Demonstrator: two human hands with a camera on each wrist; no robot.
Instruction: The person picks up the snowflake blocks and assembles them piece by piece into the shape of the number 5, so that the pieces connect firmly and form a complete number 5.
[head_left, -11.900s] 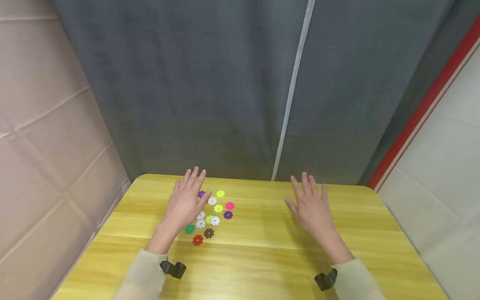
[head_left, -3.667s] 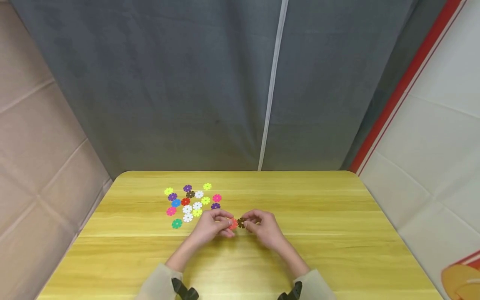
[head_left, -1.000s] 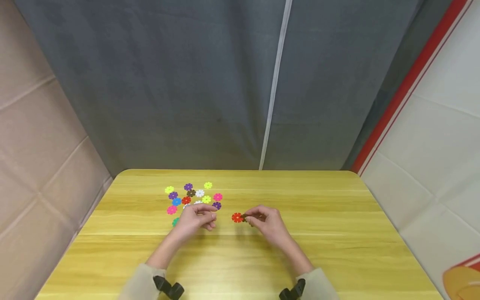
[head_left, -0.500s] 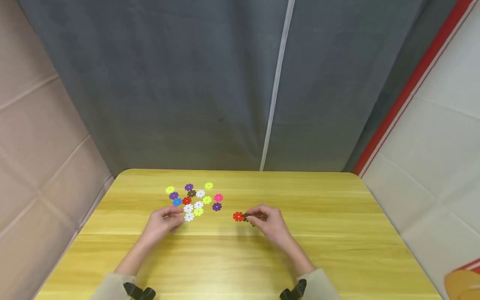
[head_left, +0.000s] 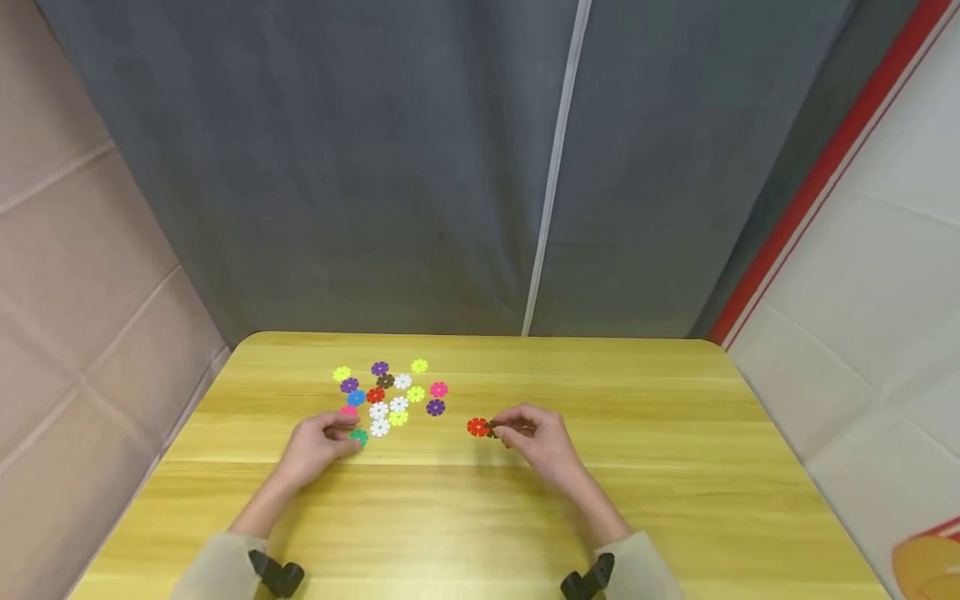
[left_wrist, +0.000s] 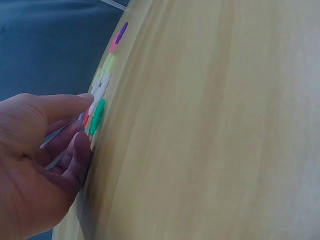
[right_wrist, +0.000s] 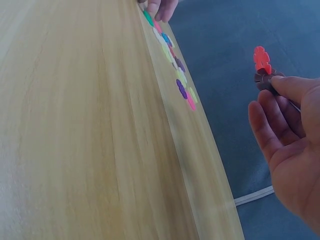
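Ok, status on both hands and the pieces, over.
Left hand touching green piece by the pile. Right hand pinching joined red-and-brown pieces. Nothing between them.

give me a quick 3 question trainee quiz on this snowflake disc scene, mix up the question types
1. True or false: the right hand holds a red disc joined to a brown disc.
2. Multiple choice: which loose disc lies at the left hand's fingertips? A) green disc B) blue disc C) purple disc
3. Fill in: the loose discs lie on the ____ side of the yellow wooden table, as the person sees it.

Key: 1 true. 2 A. 3 left.
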